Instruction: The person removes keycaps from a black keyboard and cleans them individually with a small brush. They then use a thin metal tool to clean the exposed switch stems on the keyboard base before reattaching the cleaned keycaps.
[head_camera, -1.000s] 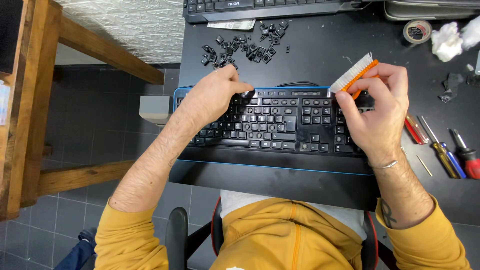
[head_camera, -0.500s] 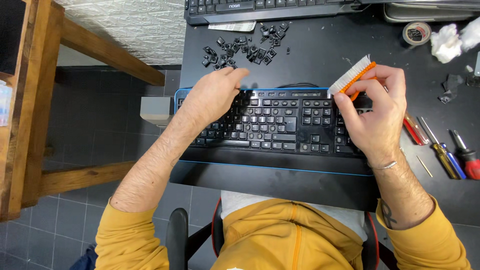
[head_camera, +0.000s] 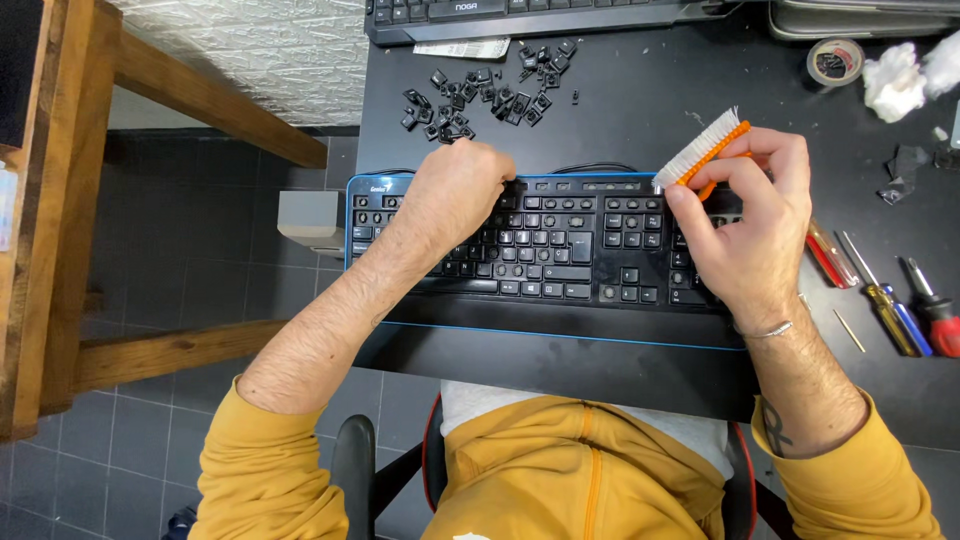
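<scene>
A black keyboard (head_camera: 560, 245) with a blue rim lies across the near edge of the black desk (head_camera: 640, 110). My left hand (head_camera: 450, 195) rests curled on the keyboard's upper left rows, fingertips at its top edge. My right hand (head_camera: 750, 225) sits over the keyboard's right end and holds an orange brush with white bristles (head_camera: 700, 150), bristles pointing up and left just past the keyboard's top edge. A heap of loose black keycaps (head_camera: 490, 95) lies on the desk beyond my left hand.
Screwdrivers (head_camera: 890, 300) with red, yellow and blue handles lie right of the keyboard. A second keyboard (head_camera: 520, 15) is at the back, with a tape roll (head_camera: 835, 60) and white wadding (head_camera: 895, 80) at back right. A wooden frame (head_camera: 60, 200) stands left, over grey floor tiles.
My left hand has curled and drawn slightly back toward the keyboard's top edge. The right hand and brush have barely shifted.
</scene>
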